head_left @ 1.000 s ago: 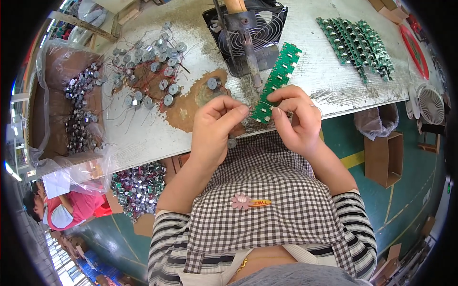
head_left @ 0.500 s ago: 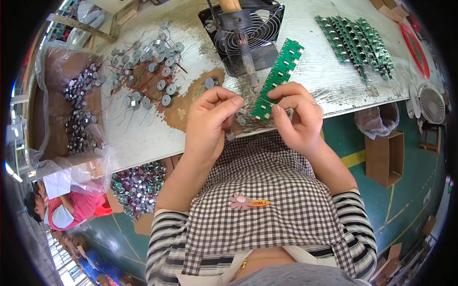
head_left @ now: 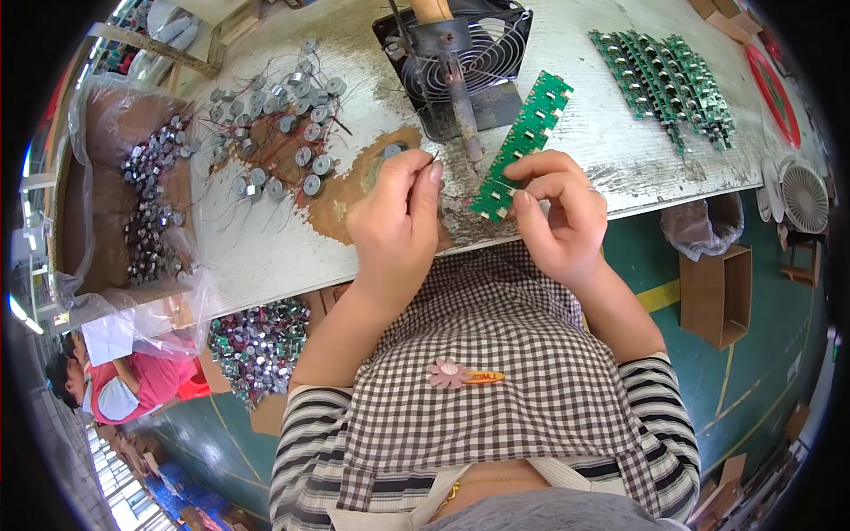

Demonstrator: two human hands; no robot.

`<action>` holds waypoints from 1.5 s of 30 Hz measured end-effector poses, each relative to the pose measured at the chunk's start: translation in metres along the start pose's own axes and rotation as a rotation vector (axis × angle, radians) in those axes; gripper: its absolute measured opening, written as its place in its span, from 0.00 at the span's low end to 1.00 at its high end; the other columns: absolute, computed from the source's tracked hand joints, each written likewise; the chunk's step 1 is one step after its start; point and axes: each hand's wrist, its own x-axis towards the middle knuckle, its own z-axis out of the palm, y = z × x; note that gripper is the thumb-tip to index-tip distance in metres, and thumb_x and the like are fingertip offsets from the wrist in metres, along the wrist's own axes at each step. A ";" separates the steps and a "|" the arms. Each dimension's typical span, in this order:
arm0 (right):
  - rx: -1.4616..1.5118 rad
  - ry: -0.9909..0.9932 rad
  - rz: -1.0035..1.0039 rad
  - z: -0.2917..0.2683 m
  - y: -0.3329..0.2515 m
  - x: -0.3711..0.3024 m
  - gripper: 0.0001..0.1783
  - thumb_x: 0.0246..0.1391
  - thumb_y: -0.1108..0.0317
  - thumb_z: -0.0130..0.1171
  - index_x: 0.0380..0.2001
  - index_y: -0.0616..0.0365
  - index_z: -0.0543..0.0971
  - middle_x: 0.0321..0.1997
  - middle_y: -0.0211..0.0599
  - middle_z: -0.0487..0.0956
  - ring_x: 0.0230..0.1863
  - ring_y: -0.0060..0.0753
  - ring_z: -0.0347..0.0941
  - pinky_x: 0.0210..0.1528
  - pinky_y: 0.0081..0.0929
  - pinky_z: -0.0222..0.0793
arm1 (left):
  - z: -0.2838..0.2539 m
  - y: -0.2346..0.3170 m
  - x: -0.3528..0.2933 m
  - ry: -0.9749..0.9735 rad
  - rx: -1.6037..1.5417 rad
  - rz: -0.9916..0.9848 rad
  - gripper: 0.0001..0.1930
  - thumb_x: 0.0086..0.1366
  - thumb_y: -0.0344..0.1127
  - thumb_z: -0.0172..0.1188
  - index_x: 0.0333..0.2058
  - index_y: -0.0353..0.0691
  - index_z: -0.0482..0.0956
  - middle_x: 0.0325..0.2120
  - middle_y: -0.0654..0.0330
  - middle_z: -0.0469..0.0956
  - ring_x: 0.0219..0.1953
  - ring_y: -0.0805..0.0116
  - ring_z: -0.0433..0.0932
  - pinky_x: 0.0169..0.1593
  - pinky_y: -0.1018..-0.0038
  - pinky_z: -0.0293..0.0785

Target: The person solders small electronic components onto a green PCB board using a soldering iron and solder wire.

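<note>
My left hand [head_left: 397,208] is closed in a pinch, left of the soldering iron's tip. A thin dark wire end [head_left: 435,157] shows between its thumb and forefinger; the rest is hidden. My right hand [head_left: 564,211] is closed at the lower right edge of a long green circuit board [head_left: 529,124] with small white connectors. Its finger and thumb overlap the board, and a thin pale sliver by the fingertips is too small to make out. The soldering iron [head_left: 462,111] points down from its stand, its tip just left of the board.
Behind the iron stands a black fan [head_left: 487,53]. Small motors with wires [head_left: 301,115] lie loose on the left of the worktable [head_left: 257,283]. A lined box [head_left: 88,212] holds more motors. Stacked circuit boards [head_left: 660,84] lie at the right. A person [head_left: 133,389] sits at lower left.
My left hand has lifted slightly away from the board and turned, its fingertips now higher. The small motor seen below it earlier is hidden. The right hand and board have hardly moved.
</note>
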 end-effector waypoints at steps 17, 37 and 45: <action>0.010 -0.003 0.007 0.001 -0.004 0.002 0.06 0.44 0.83 0.57 0.23 0.64 0.70 0.34 0.48 0.78 0.23 0.25 0.73 0.24 0.19 0.69 | -0.004 0.016 0.009 -0.276 -0.655 -0.503 0.05 0.60 0.29 0.60 0.31 0.34 0.74 0.23 0.67 0.74 0.21 0.84 0.68 0.23 0.85 0.64; -0.052 -0.005 -0.053 0.002 -0.007 0.000 0.07 0.42 0.82 0.59 0.23 0.64 0.71 0.35 0.49 0.77 0.31 0.37 0.75 0.32 0.27 0.71 | 0.002 0.018 0.004 -0.229 -0.586 -0.512 0.04 0.59 0.26 0.59 0.30 0.32 0.74 0.26 0.63 0.76 0.25 0.83 0.72 0.27 0.85 0.67; -0.054 -0.024 -0.015 0.003 -0.009 -0.002 0.07 0.43 0.83 0.59 0.24 0.64 0.71 0.36 0.48 0.77 0.27 0.30 0.75 0.27 0.21 0.70 | 0.000 0.015 0.002 -0.261 -0.565 -0.444 0.04 0.58 0.26 0.60 0.30 0.31 0.75 0.28 0.64 0.77 0.27 0.85 0.71 0.29 0.86 0.67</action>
